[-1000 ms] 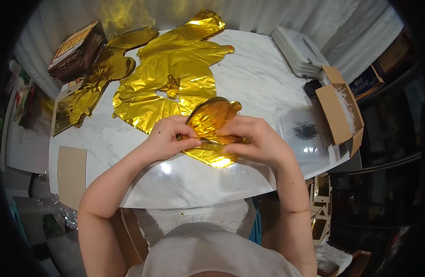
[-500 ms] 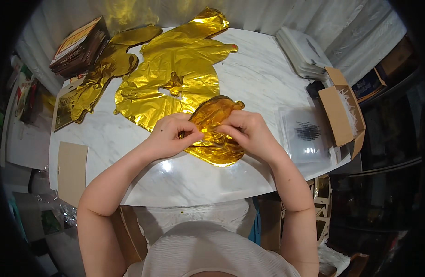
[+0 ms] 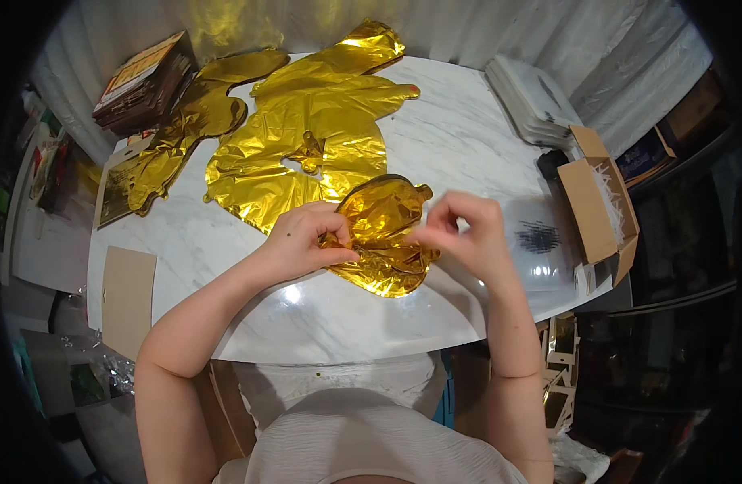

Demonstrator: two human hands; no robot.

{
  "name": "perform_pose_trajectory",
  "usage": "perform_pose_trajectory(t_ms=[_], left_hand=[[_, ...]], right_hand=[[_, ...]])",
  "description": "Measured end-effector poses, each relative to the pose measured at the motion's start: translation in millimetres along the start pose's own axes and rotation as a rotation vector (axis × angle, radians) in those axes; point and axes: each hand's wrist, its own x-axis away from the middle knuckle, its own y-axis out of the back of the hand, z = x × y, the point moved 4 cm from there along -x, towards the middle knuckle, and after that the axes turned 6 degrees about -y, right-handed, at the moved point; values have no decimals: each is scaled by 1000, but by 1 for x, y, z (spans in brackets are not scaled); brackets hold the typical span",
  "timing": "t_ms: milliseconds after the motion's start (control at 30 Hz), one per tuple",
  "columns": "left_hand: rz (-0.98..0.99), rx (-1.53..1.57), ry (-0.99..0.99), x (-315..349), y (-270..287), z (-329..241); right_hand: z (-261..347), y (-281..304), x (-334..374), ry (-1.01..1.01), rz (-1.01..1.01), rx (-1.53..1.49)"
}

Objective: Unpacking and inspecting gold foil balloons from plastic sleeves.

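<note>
Foil piece [image 3: 383, 208], rounded and shiny gold, is clamped by fingers of left hand [image 3: 308, 239]; at right, whether fingers of right hand [image 3: 480, 244] are joined cannot be told.

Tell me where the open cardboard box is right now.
In the head view, the open cardboard box stands at the right edge of the white table, beside the clear plastic, nearer than the pale stack.

The left fingers [image 3: 333, 223] pinch gold foil [image 3: 383, 206] above a white table [image 3: 419, 323].
</note>
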Motion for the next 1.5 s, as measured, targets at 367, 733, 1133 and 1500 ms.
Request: perform_pose_trajectory(t_ms=[367,733,1133,1500], left_hand=[[-105,205,265,4,-1,5],[-33,89,-87,1,0,0],[-31,50,10,1,0,-3],[-33,116,83,-2,1,-4]], right_hand=[[16,-3,8,166,90,130],[-9,-24,0,200,211,138],[-18,-43,-11,206,149,223],[6,-19,-6,74,-97,11]])
